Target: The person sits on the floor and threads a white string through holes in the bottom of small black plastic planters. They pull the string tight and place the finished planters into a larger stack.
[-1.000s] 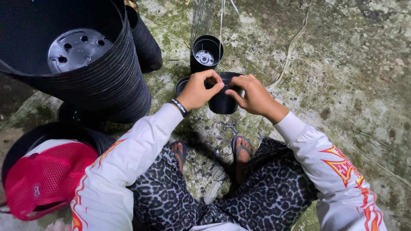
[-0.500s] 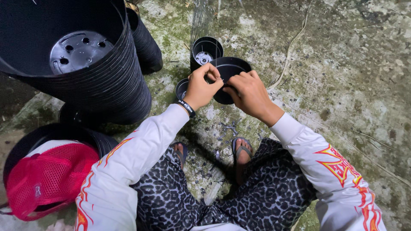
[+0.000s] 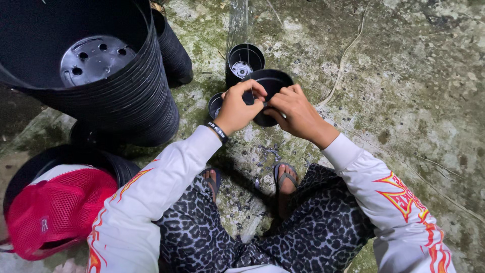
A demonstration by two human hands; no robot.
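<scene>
Squatting over the mossy concrete floor (image 3: 404,76), the person pinches a small black plastic pot (image 3: 271,85) by its thin rim, left hand (image 3: 236,107) and right hand (image 3: 294,112) fingers closed on it; it looks light, flexible, easily dented.

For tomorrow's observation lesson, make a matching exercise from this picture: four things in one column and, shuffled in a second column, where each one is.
Things:
1. small black pot
2. red mesh cap
3. tall stack of black pots
4. open black pot

Places:
A. standing on the ground just beyond the hands
B. lower left, beside the left sleeve
C. held between the left hand and right hand
D. upper left, filling that corner

Pairs: 1-C, 2-B, 3-D, 4-A
</scene>
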